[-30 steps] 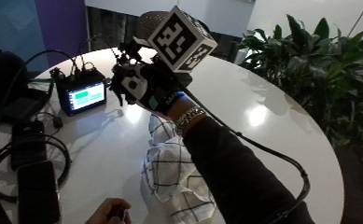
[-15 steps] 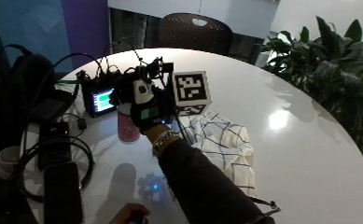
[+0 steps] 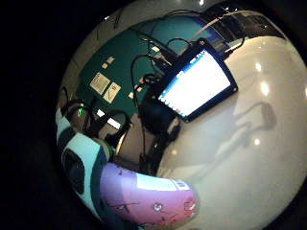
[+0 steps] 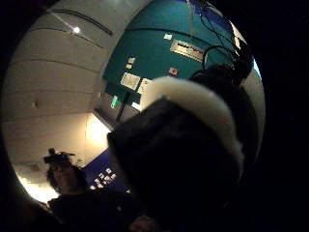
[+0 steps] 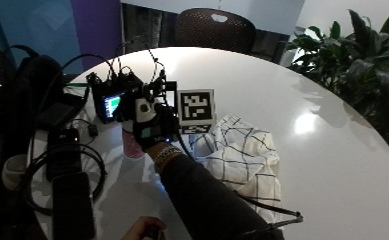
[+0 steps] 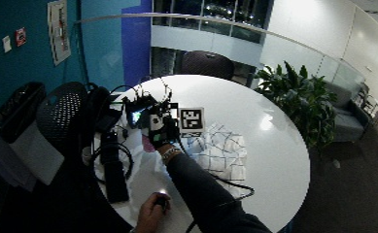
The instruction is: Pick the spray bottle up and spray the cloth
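Outwardly, from the outside view, I judge I am at the reach: my gloved right hand [image 5: 149, 131] sits over the pink spray bottle [image 5: 133, 145], just beside the checked cloth [image 5: 242, 155] on the white table [image 5: 327, 150]. From the little-finger palm view the spray bottle fills the near edge beside a lit monitor [image 3: 194, 85], close to my palm, though I cannot tell whether my fingers have curled round it. Next I would need to confirm the grasp, lift, and turn the nozzle toward the cloth.

Round white glossy table [image 5: 300, 75]. Small black monitor with lit screen [image 5: 111, 102], standing at the table's 9 o'clock edge amid black cables. Black headphones [image 5: 64, 165] and flat black oblong device [image 5: 73, 207], lying toward 8 o'clock. Dark perforated chair [image 5: 214, 27] beyond 12 o'clock. Green leafy plant [image 5: 360, 65], at 2 o'clock off the table.
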Motion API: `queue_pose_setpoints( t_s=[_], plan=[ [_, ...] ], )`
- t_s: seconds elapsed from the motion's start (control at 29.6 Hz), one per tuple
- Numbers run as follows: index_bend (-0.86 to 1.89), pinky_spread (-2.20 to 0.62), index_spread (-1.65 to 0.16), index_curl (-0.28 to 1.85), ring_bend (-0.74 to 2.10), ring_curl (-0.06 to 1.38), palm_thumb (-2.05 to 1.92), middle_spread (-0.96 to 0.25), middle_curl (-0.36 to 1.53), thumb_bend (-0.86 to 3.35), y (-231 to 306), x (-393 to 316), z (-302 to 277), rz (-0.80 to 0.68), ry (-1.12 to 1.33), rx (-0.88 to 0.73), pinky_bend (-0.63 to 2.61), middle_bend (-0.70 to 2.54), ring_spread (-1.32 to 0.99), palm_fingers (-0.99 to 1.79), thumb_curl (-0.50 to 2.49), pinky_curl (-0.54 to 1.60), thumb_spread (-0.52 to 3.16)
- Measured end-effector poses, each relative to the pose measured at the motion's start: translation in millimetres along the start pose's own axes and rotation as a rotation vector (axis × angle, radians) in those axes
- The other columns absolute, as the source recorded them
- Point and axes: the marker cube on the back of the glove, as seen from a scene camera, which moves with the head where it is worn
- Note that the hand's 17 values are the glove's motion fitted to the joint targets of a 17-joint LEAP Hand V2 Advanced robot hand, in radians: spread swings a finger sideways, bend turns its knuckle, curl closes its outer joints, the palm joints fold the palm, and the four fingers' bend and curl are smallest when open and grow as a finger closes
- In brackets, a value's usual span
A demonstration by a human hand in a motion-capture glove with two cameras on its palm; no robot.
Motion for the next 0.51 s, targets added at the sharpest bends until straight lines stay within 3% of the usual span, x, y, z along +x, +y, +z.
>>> queue_pose_setpoints(
  t_s=[0.51],
  plan=[
    [0.40,-0.30,-0.25,0.59,0.73,0.44,0.13,-0.19,0.55,-0.02,-5.8,-29.3,-8.4,-0.063,0.033,0.055,0.42,0.81,-0.17,1.43,0.16,0.38,1.29]
  ],
)
